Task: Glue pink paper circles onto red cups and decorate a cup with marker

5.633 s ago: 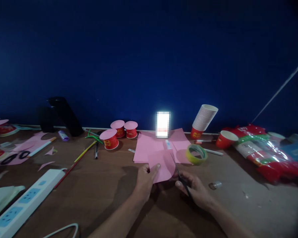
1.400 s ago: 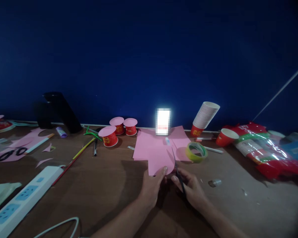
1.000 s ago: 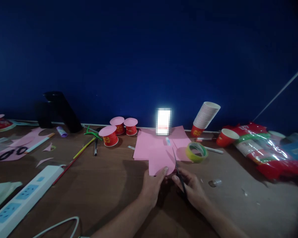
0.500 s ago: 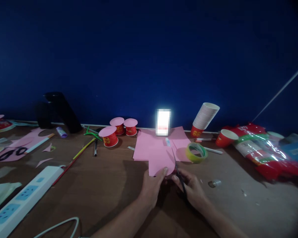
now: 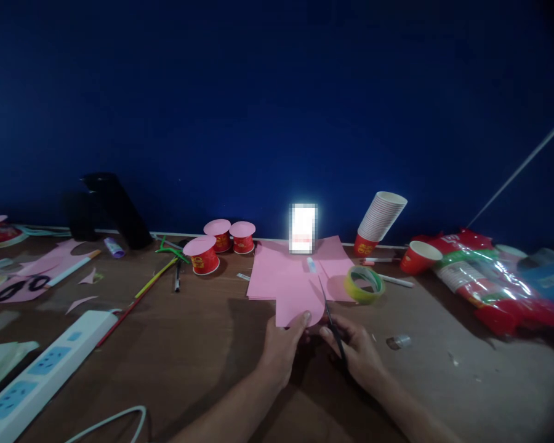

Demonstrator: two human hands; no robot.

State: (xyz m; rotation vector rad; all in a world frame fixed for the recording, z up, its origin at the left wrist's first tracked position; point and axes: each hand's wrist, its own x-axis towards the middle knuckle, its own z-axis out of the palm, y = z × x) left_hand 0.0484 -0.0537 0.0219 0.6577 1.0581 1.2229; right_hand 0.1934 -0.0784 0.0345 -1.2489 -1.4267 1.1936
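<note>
My left hand (image 5: 284,347) pinches the near edge of a pink paper piece (image 5: 298,304), its thumb on top. The paper has a rounded right edge and is held above the table. My right hand (image 5: 355,347) is closed round a pair of black-handled scissors (image 5: 335,332), whose blades point away from me along that curved edge. Behind lies a stack of pink paper sheets (image 5: 270,271), partly covered by the held piece. A roll of clear yellowish tape (image 5: 364,292) sits on its right corner, and a small glue tube (image 5: 311,265) lies on the sheets.
A lit, blurred screen (image 5: 303,229) stands at the back. Red cups topped with pink discs (image 5: 202,258) stand left of it. To the right are a leaning cup stack (image 5: 379,218), a lone red cup (image 5: 420,257) and a red plastic bag (image 5: 475,277). A power strip (image 5: 50,369) lies front left.
Almost nothing differs. Both hands, the paper and the scissors keep nearly the same places; the whole view has shifted very slightly.
</note>
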